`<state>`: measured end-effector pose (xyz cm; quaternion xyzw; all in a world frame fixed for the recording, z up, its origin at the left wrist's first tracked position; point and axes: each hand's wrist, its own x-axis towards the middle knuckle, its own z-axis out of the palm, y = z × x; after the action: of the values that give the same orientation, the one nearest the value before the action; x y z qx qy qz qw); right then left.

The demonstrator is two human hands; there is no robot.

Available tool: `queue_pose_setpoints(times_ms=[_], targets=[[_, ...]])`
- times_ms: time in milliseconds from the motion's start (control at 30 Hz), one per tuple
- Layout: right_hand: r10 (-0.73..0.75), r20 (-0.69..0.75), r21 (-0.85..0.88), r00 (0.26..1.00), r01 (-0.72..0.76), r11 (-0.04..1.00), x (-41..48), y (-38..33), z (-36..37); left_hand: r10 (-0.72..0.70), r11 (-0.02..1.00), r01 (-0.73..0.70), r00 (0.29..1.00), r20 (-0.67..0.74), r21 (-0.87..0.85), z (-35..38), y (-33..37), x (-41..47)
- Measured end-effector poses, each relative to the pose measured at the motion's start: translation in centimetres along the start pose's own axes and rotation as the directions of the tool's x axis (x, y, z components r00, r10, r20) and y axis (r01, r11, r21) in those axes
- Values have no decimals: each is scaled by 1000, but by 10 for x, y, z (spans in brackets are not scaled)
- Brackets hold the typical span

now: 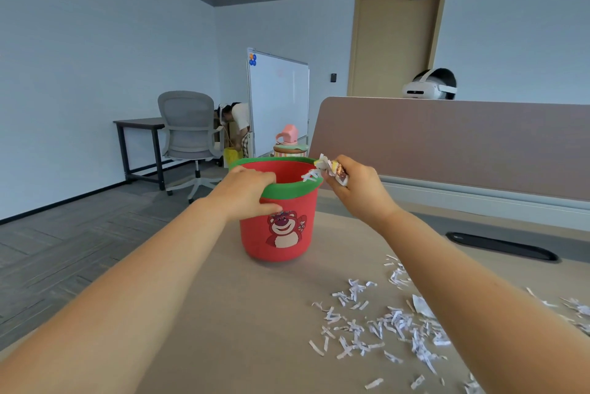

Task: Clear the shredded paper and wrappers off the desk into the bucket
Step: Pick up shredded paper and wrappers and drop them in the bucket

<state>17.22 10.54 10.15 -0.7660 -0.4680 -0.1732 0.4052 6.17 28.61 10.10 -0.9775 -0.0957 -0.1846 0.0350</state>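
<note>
A wad [332, 171] of wrappers and paper strips is held tight in the curled fingers of the right hand [359, 191], just over the right edge of the bucket [258, 243]; a few strips hang from it onto the rim. The near rim is gripped by the left hand [252, 192], with the fingers hooked inside and the thumb laid on the outer wall.

Nearer than the grip, below it and to its right, loose shreds [383, 329] are scattered on the desk [239, 329]. What seems a crumpled wrapper [421, 304] is partly hidden among them by the right forearm. These are judged very light, limp and easily dropped. They are best raked into a heap and pinched from above in bunches, not strip by strip.

Left of the grip the bucket is stood upright. Its rim looks pressed down under the left hand, so it is judged soft, light and liable to slide; steadying at the rim is sensible.
</note>
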Motion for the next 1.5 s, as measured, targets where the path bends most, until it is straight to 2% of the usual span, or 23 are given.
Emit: queue_pose_setpoints(times_ms=[133,200,267,400,500,600,767,900,1100,1200,1267,1367,1500], targets=[[-28,-41,51,999,30,998,11,-26,1,73,995,-84,982,-175,-57,3,7,-22],[-55,-39,62,998,57,996,20,-40,7,178,983,-186,933,-314,6,6,8,-35],[-69,-8,44,998,69,997,27,-52,17,229,973,-215,891,-391,81,8,5,-48],[-52,156,-90,986,66,994,31,-66,37,192,979,-202,849,-492,35,8,6,-70],[16,279,-152,960,28,988,32,-72,37,24,987,-106,842,-539,-121,4,13,-84],[98,361,-170,928,-38,985,30,-74,30,-90,973,-42,838,-538,-227,2,16,-87],[117,434,-286,893,13,958,23,-74,27,-39,979,-79,833,-552,-187,3,17,-85],[107,443,-228,890,-4,974,20,-72,25,-25,984,-79,829,-559,-161,4,17,-85],[24,255,-91,967,-1,996,16,-69,22,-81,975,-30,874,-478,-220,-3,23,-88],[-11,256,-101,967,39,994,9,-66,20,-95,978,1,892,-442,-209,-5,26,-90],[2,263,-105,965,27,994,3,-65,17,-82,983,2,899,-429,-184,-5,26,-90],[69,190,-179,979,-34,983,0,-65,13,-61,989,1,912,-405,-147,-8,29,-91],[131,164,-211,978,-95,973,5,-70,16,-96,986,40,927,-362,-159,-9,34,-92]])
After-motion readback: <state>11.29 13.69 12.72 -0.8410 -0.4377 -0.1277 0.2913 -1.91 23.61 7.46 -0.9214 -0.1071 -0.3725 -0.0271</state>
